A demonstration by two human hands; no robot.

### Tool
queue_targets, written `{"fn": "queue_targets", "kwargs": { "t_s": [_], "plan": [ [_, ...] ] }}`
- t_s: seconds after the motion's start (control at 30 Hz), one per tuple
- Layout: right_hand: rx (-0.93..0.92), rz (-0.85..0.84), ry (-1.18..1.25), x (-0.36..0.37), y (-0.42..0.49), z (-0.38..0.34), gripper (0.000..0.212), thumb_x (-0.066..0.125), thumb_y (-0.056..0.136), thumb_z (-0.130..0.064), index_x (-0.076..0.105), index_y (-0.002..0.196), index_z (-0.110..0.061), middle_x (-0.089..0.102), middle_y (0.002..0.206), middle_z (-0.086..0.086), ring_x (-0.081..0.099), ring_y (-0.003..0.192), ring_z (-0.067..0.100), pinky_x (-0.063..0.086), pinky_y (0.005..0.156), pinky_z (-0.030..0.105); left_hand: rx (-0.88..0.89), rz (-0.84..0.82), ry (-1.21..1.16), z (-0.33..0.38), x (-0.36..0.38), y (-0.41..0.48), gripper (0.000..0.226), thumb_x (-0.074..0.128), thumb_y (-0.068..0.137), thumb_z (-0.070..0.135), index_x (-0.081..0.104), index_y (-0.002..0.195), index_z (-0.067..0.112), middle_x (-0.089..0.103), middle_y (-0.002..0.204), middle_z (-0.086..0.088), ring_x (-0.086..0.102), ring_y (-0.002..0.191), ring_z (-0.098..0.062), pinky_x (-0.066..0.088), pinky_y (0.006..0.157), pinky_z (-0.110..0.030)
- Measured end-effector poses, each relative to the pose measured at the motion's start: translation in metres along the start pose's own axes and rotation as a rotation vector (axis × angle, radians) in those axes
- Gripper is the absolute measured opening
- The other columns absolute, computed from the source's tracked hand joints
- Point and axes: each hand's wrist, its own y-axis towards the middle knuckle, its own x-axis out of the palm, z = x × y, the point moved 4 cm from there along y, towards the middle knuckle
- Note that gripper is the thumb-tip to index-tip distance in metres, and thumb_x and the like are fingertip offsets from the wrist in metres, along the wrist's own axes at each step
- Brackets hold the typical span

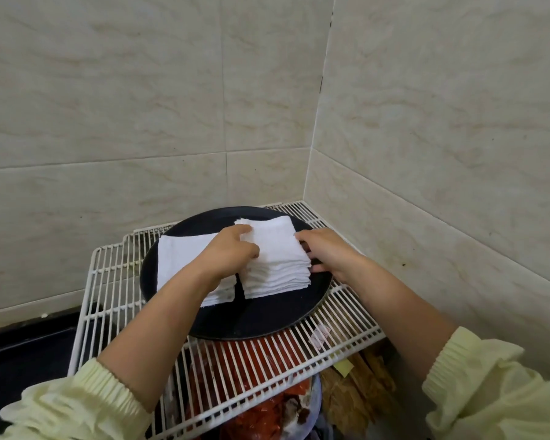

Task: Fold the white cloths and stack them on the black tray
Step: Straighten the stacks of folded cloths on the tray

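A round black tray lies on a white wire rack. On it stand two piles of folded white cloths: a tall stack at the middle right and a lower pile at the left, partly hidden by my forearm. My left hand grips the tall stack's left side, fingers curled over its top edge. My right hand holds the stack's right side, thumb low by the tray and fingers at the top corner.
The wire rack sits in a corner of beige tiled walls. Below it are a bin with red wrappers and brown paper bundles. A dark counter lies at the left.
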Motion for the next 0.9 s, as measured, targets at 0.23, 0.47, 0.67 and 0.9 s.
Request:
{"fn": "queue_targets", "kwargs": {
  "t_s": [0.23,0.47,0.67,0.9],
  "plan": [
    [-0.228,0.118,-0.115,-0.002,0.013,-0.017,0.04,0.046,0.097,-0.02,0.053,0.132,-0.002,0.061,0.126,0.009,0.056,0.115,0.023,0.042,0.106,0.041,0.222,0.174,0.268,0.011,-0.002,0.011,0.055,0.044,0.096,0.014,0.029,0.149,0.017,0.025,0.154,-0.017,0.023,0.144,-0.028,0.027,0.114,-0.038],
    [-0.475,0.006,-0.619,0.013,0.034,-0.02,0.04,0.038,0.102,-0.028,0.052,0.138,-0.017,0.046,0.147,0.004,0.038,0.138,0.02,0.028,0.115,0.041,0.281,-0.021,0.84,0.0,0.016,0.024,0.068,0.029,0.101,0.04,-0.002,0.153,0.009,-0.019,0.16,-0.004,-0.021,0.146,-0.017,-0.01,0.117,-0.046],
    [-0.462,0.011,-0.624,0.004,0.026,-0.014,0.033,0.042,0.1,-0.031,0.062,0.123,-0.017,0.063,0.124,0.0,0.056,0.112,0.016,0.04,0.088,0.028,0.329,-0.111,0.941,-0.01,0.013,0.022,0.077,0.033,0.098,0.049,-0.009,0.153,0.014,-0.024,0.158,-0.002,-0.022,0.145,-0.016,-0.011,0.119,-0.044],
    [-0.387,0.239,-0.403,-0.021,0.003,-0.014,0.017,0.053,0.092,-0.019,0.065,0.103,-0.014,0.067,0.1,0.003,0.06,0.095,0.02,0.044,0.081,0.03,0.422,-0.057,0.819,-0.013,0.006,0.017,0.07,0.032,0.097,0.054,0.001,0.154,0.027,-0.022,0.159,0.001,-0.026,0.144,-0.012,-0.014,0.118,-0.041]
  ]
}}
